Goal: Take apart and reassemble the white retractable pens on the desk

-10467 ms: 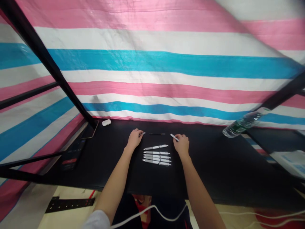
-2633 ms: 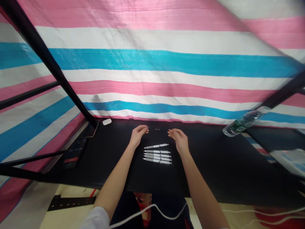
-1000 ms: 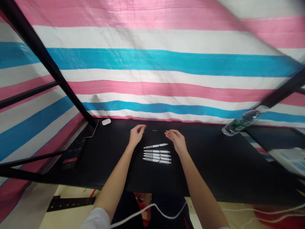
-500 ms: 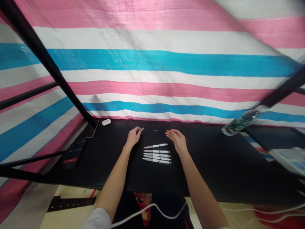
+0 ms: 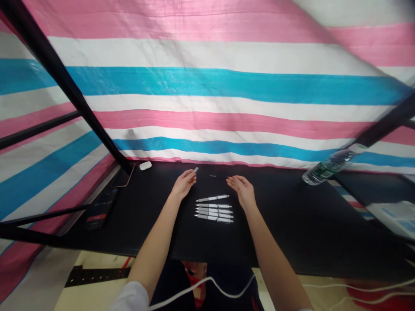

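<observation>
My left hand point(image 5: 183, 184) is raised a little over the black table point(image 5: 292, 224), fingers pinched on a small white pen piece point(image 5: 195, 170). My right hand point(image 5: 242, 191) is cupped, its fingertips closed on one end of a thin dark pen refill point(image 5: 218, 176) that points left towards the other hand. Between and just below both hands, several white pens point(image 5: 214, 210) lie in a neat row, with the top one slightly askew.
A white earbud case point(image 5: 145, 165) and a phone point(image 5: 123, 176) lie at the back left by a slanted black frame pole point(image 5: 65, 86). A water bottle point(image 5: 329, 166) lies at the right. A striped tarp point(image 5: 207, 86) closes the back. A white cable point(image 5: 201, 285) hangs below the table's front edge.
My left hand has lifted slightly and tipped the white piece upward. The right hand and the refill have barely moved. The row of pens is unchanged.
</observation>
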Demonstrator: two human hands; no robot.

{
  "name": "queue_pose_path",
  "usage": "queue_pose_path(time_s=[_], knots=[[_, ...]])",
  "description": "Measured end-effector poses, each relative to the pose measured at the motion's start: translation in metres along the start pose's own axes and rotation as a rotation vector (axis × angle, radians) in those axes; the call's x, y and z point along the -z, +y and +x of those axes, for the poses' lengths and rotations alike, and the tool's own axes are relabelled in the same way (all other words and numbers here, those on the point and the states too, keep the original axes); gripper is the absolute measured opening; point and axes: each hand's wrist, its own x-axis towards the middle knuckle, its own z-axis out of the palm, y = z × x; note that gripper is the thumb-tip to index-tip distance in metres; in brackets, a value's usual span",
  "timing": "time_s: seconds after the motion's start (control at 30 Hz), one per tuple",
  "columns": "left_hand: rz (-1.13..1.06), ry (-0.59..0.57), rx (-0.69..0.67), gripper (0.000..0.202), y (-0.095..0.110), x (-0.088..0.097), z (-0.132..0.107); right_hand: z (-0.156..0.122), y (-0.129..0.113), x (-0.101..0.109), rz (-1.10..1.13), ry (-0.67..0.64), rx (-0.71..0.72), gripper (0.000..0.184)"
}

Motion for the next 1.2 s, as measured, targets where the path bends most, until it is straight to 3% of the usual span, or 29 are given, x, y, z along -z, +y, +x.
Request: queue_pose_path(time_s=[0.2, 0.5, 0.9, 1.2], knots=[[-0.147, 0.026, -0.003, 0.021, -0.006, -0.003, 0.003, 0.000, 0.000, -0.001, 0.012, 0.020, 0.031, 0.030], [-0.015, -0.040, 0.035, 0.019, -0.016, -0.017, -0.007, -0.001, 0.001, -0.003, 0.010, -0.003, 0.022, 0.031], [0.075, -0.097, 0.026, 0.023, -0.018, -0.021, -0.011, -0.008, -0.004, -0.010, -0.027, -0.015, 0.000, 0.029], [0.138, -0.194, 0.058, 0.025, -0.022, -0.026, -0.016, -0.015, 0.004, -0.022, -0.177, -0.173, -0.024, 0.034]])
